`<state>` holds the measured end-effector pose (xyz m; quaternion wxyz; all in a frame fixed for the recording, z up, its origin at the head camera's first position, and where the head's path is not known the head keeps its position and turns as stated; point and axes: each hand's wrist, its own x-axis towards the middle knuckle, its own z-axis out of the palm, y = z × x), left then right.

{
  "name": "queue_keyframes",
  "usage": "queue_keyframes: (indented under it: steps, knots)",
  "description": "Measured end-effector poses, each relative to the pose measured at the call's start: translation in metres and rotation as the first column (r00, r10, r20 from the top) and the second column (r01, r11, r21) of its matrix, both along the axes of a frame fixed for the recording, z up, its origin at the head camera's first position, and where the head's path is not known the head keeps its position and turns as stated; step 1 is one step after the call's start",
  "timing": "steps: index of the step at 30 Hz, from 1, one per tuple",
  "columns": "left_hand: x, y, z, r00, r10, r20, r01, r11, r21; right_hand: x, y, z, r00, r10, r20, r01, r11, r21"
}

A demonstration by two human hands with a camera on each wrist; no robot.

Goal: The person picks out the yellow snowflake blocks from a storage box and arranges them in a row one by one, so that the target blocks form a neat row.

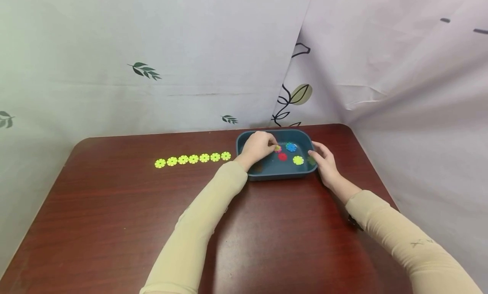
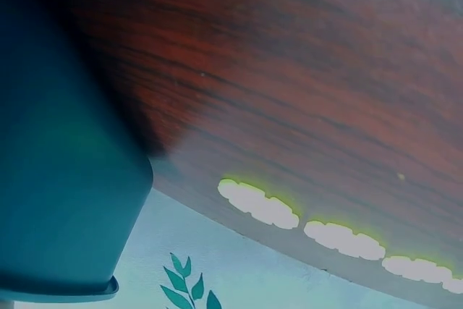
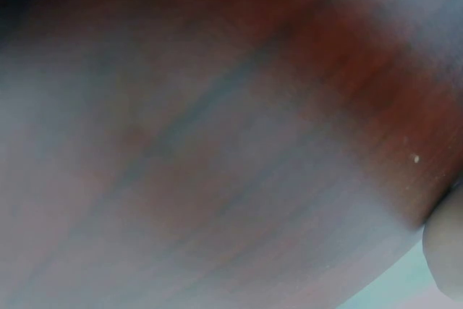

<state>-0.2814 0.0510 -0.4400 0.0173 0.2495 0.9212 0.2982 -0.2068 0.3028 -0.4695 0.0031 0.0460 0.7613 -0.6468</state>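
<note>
My left hand reaches over the left part of a dark blue-green tray. Its thumb and fingertips pinch a small yellow flower-shaped disc, which overlaps a pink disc in the head view. My right hand grips the tray's right rim, thumb over the edge and fingers outside. Inside the tray lie a blue disc, a red disc and a yellow disc. A dull green disc sits by the right thumb. The tray's wall fills the left of the left wrist view.
Several yellow flower-shaped discs form a row on the brown table, left of the tray. Pale printed cloth hangs behind the table and along its right side. The right wrist view is mostly blurred tabletop.
</note>
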Motion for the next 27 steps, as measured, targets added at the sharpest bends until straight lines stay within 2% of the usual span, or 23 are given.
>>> queue_keyframes:
  steps: [5,16,22,27]
  knots:
    - [0.001,-0.003,0.002,0.999,0.001,0.032,-0.003,0.998,0.064,-0.001,0.000,-0.001,1.000,0.000,0.004,0.000,1.000,0.003]
    - [-0.002,-0.013,0.004,0.998,-0.011,0.057,0.001,0.985,0.172,-0.001,0.000,-0.001,1.000,-0.005,0.007,0.005,1.000,0.004]
    - [-0.005,-0.022,0.006,0.999,-0.002,0.037,-0.005,0.981,0.192,-0.001,0.000,-0.001,1.000,0.006,0.008,-0.006,1.000,-0.002]
    - [-0.007,-0.031,0.012,1.000,0.010,0.030,-0.016,0.977,0.212,-0.002,0.000,-0.002,1.000,0.002,0.004,-0.002,1.000,0.001]
